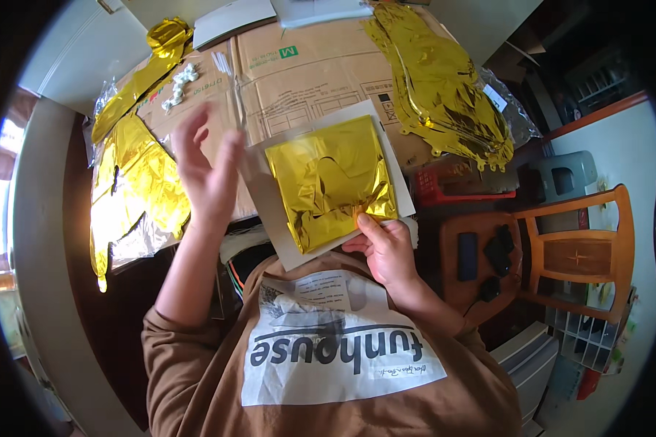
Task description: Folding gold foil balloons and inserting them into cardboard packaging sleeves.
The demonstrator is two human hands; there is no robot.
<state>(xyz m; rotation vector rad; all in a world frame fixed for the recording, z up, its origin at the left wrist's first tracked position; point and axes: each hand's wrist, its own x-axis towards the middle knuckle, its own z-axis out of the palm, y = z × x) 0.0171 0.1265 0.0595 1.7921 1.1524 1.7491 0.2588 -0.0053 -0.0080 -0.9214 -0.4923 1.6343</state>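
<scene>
cardboard (pixel 317 69); gold foil (pixel 335 171) in right hand (pixel 391 253)

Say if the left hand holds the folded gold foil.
No, only the right hand grips the folded foil; the left hand hovers apart.

Your left hand (pixel 210 175) hovers, blurred and open, over the near edge of the surface (pixel 259 44), fingers loosely curled, thumb apart, forearm (pixel 191 269) rising steeply. Your right hand (pixel 388 251) sits closer to your chest, thumb uppermost in a pinch, forearm (pixel 428 304) slanting inward
</scene>
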